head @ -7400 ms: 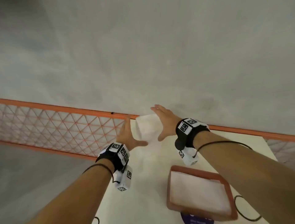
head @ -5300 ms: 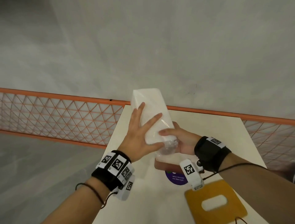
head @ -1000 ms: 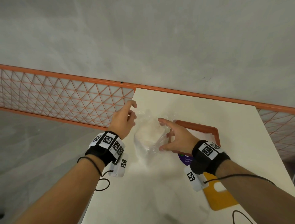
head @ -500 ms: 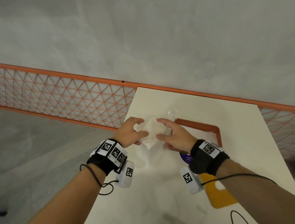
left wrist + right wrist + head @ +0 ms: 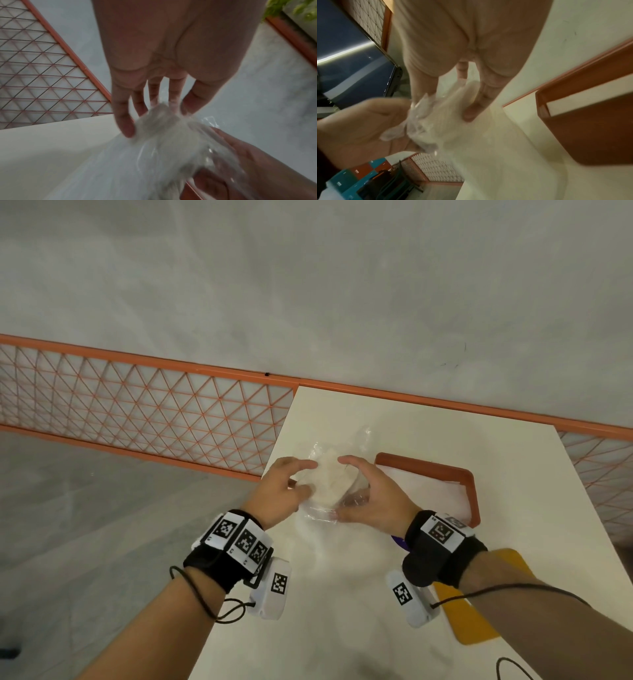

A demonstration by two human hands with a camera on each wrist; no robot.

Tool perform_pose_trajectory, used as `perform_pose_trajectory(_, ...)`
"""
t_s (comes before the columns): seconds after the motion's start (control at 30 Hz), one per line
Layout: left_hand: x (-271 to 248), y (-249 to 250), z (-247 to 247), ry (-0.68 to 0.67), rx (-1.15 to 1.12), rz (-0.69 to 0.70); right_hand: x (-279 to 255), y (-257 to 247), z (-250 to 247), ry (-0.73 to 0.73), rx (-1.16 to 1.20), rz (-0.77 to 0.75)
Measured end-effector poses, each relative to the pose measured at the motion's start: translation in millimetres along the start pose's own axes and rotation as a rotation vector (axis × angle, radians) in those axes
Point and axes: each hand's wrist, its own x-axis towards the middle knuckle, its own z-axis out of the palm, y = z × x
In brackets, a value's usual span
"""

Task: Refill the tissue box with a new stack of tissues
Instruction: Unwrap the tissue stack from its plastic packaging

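A crumpled clear plastic wrapper (image 5: 327,484) is bunched into a whitish ball just above the cream table (image 5: 342,628). My left hand (image 5: 291,482) grips its left side with curled fingers and thumb. My right hand (image 5: 364,494) cups and grips its right side. In the left wrist view the wrapper (image 5: 171,142) sits under my fingertips; in the right wrist view the wrapper (image 5: 436,121) is pressed between both hands. The orange-brown tissue box (image 5: 424,469) stands open right of my hands, with a white tissue stack (image 5: 428,494) inside. Its yellow lid (image 5: 479,625) lies near my right forearm.
An orange mesh fence (image 5: 137,412) runs behind the table, below a grey wall. The table's left edge drops off just beside my left wrist. A purple sticker (image 5: 399,542) shows under my right wrist. A black cable (image 5: 513,669) loops at the front right.
Both hands have closed in on the wrapper, squeezing it from a loose, spread sheet into a tighter ball. The box and lid have not moved.
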Motion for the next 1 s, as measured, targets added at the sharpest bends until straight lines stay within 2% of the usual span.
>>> perform_pose_trajectory(0.1, -5, 1, 17, 0.073, 0.095, 0.027, -4, 6, 9, 0.048, 0.097, 0.007)
perform_pose_trajectory(0.3, -6, -9, 21, 0.085, 0.123, 0.09, -11, 17, 10, 0.09, 0.333, 0.038)
perform_pose_trajectory(0.47, -6, -24, 14, 0.016, 0.126, 0.148, -8, 24, 5, 0.13, 0.29, 0.078)
perform_pose_trajectory(0.57, -2, -30, 15, 0.029, 0.127, 0.168, -6, 25, 8, 0.136, 0.246, 0.113)
perform_pose_trajectory(0.8, 6, -37, 19, -0.006, 0.037, 0.129, 3, 17, -1, 0.258, -0.16, 0.175)
perform_pose_trajectory(0.9, 5, -40, 19, -0.015, -0.11, 0.079, 5, 12, -13, 0.353, -0.518, -0.049)
perform_pose_trajectory(1.0, 3, -42, 21, -0.003, -0.169, 0.051, 7, 6, -25, 0.227, -0.793, -0.25)
